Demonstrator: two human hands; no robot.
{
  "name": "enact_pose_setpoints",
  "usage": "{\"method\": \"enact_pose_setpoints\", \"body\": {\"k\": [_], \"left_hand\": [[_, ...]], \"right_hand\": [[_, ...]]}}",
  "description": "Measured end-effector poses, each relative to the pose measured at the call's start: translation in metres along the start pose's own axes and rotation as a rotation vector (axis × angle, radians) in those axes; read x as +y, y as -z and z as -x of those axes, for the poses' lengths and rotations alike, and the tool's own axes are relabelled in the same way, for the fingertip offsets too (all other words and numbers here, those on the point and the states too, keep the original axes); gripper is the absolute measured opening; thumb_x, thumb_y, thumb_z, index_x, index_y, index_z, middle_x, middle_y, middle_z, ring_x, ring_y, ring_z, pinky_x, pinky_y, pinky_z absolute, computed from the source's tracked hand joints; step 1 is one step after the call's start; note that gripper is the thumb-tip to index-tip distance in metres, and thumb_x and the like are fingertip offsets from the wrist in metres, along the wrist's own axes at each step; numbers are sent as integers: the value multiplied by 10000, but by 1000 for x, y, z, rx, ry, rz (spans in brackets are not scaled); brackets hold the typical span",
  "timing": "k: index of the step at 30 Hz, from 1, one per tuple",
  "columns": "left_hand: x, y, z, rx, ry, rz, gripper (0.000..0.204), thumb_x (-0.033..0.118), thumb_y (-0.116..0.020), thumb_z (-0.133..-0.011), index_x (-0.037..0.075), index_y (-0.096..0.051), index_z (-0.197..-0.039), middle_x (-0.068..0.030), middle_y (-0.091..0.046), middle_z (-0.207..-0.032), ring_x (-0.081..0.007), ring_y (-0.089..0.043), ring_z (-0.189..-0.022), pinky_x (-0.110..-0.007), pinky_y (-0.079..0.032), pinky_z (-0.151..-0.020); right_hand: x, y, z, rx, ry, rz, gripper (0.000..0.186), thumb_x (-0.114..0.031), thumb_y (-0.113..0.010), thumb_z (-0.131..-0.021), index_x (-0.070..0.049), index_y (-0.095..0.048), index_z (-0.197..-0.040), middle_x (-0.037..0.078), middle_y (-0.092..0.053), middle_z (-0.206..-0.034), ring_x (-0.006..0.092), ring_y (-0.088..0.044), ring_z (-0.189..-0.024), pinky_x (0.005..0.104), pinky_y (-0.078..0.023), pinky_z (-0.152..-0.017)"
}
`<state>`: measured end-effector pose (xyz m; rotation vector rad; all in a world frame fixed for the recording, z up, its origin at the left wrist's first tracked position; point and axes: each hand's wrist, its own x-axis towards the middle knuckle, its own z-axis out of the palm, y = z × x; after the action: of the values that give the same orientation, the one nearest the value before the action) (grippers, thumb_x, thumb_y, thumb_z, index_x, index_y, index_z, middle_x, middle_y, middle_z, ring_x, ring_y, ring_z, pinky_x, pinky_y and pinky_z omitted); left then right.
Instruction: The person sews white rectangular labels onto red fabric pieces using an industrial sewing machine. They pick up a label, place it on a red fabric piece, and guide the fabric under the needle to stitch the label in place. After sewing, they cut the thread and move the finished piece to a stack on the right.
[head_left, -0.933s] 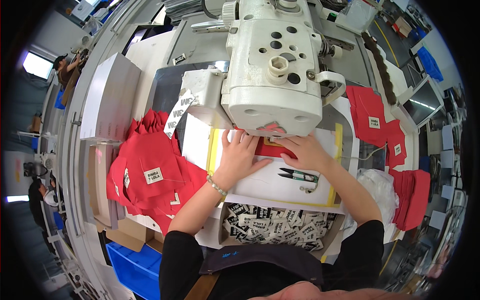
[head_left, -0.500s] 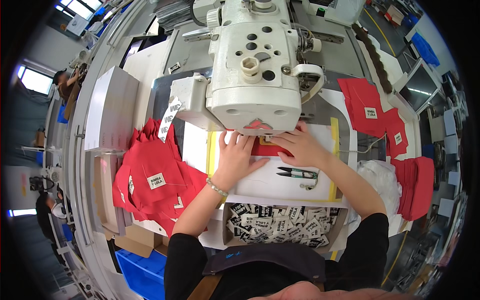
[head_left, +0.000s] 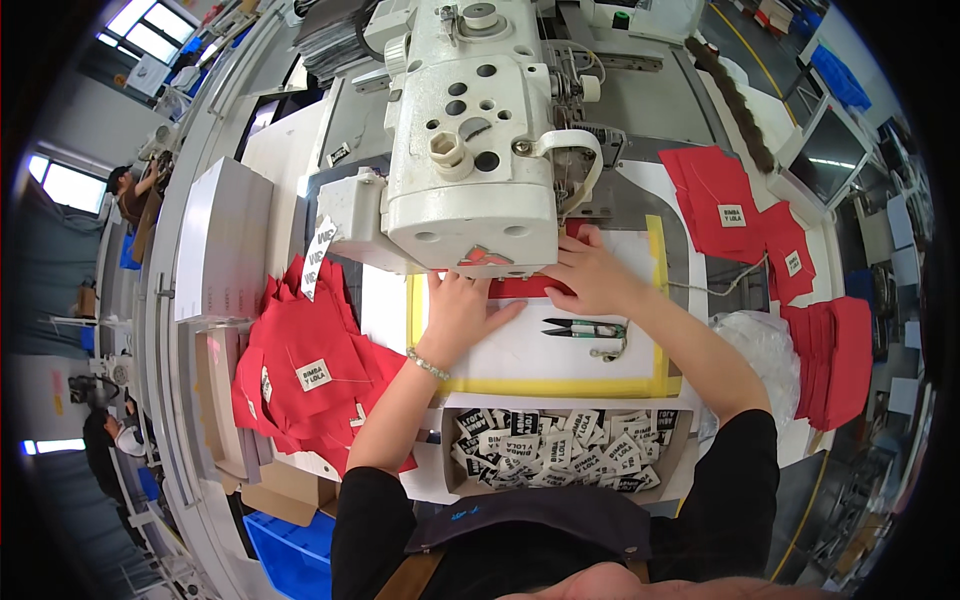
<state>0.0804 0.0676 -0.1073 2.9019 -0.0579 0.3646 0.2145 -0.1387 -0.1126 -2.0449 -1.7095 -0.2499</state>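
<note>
A white sewing machine (head_left: 478,140) stands over a white work surface edged with yellow tape (head_left: 560,385). Under its head lies a red fabric piece (head_left: 520,288). My left hand (head_left: 462,312) lies flat on the surface with fingers spread, touching the left end of the red piece. My right hand (head_left: 590,278) presses down on the right end of the same piece. Small thread snips (head_left: 585,328) lie on the surface just below my right hand.
A heap of red fabric pieces with white labels (head_left: 310,365) lies at the left. More red pieces (head_left: 740,215) and a red stack (head_left: 835,355) are at the right. A tray of black-and-white labels (head_left: 560,450) sits at the front edge. Other people (head_left: 135,190) work far left.
The view has shifted so the machine sits higher and larger in the frame. Both hands stay on the red piece under the machine head, in nearly the same pose.
</note>
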Motion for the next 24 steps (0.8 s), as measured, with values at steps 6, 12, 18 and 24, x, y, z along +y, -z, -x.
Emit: {"method": "enact_pose_setpoints", "body": {"k": [6,12,18,24], "left_hand": [[1,-1,2,77,-49,-18,656,569,-660,-781,26,-635,-1150,-139,-643,-1088,-302,-546,-1076,-509,-293,-971],[4,2,2,47,-32,-24,676,580,-642,-785,28,-619,-1174,-138,-646,-1080,-300,-540,-1077,-510,-283,-976],[2,3,5,-7,32,37,665,548,-679,-774,37,-611,-1194,-102,-586,-1223,-292,-484,-1182,-555,-223,-1031],[-13,20,25,3,29,22,682,541,-675,-785,31,-586,-1229,-69,-576,-1207,-271,-491,-1164,-512,-244,-1048]], "right_hand": [[-3,2,1,7,-16,-18,339,-211,-652,-782,-103,-631,-1103,20,-623,-1232,191,-567,-1084,464,-358,-946],[-4,5,5,122,5,-12,271,-169,-688,-747,-88,-674,-1006,40,-674,-1089,204,-598,-985,448,-372,-910],[-7,7,7,119,47,40,272,-177,-716,-734,-88,-685,-989,26,-685,-1049,195,-604,-940,414,-394,-879],[-18,-2,4,47,160,58,363,-189,-721,-726,-127,-691,-1082,2,-673,-1133,180,-601,-969,378,-414,-887]]}}
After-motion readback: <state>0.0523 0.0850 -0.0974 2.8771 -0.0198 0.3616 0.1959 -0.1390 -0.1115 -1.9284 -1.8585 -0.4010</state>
